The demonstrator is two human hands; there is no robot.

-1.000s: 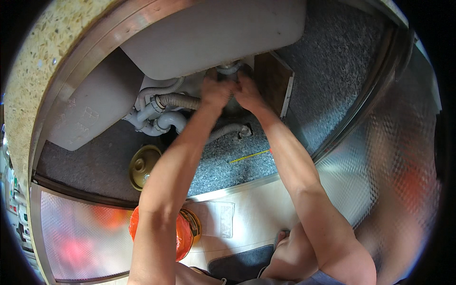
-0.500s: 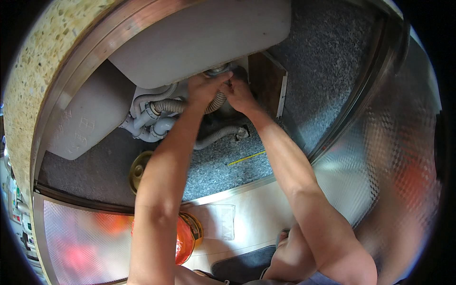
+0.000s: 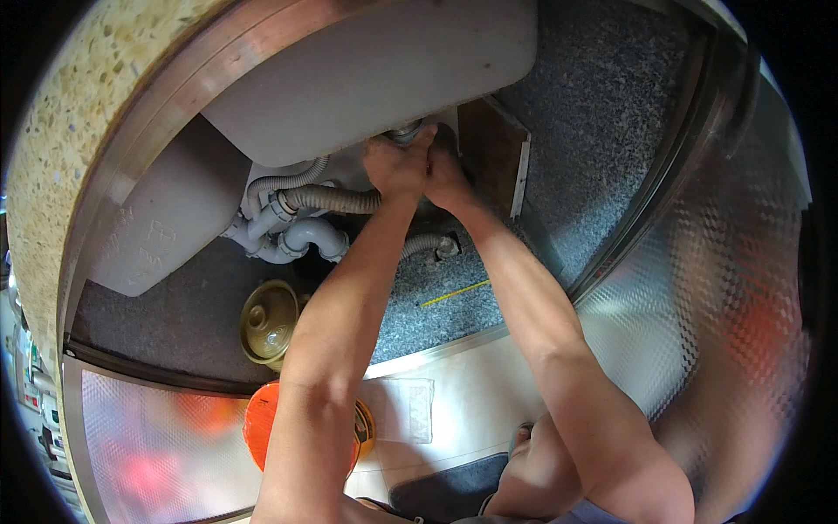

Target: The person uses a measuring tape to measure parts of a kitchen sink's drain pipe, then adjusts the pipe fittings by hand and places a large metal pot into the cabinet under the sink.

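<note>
Under the large grey sink basin [image 3: 375, 79], both my hands are raised together at the metal drain outlet [image 3: 404, 133]. My left hand [image 3: 400, 166] is closed round the upper end of the grey corrugated drain hose [image 3: 336, 200], just below the outlet. Against it, my right hand [image 3: 446, 175] is closed at the same joint from the right side. My fingers and wrists hide the joint itself. To the left, the hose runs into a white plastic pipe elbow [image 3: 272, 214], with a curved white trap [image 3: 312, 234] below it.
A smaller basin [image 3: 170, 214] hangs at left. On the grey speckled cabinet floor lie a lidded olive-brown pot [image 3: 267, 323] and a thin yellow strip [image 3: 454, 293]. A brown board [image 3: 489, 153] stands right of my hands. An orange bucket [image 3: 262, 424] is below, partly behind my left arm.
My left hand has turned and its forearm has swung right, covering the hose bend and uncovering more of the trap and pot. My right hand has stayed at the joint.
</note>
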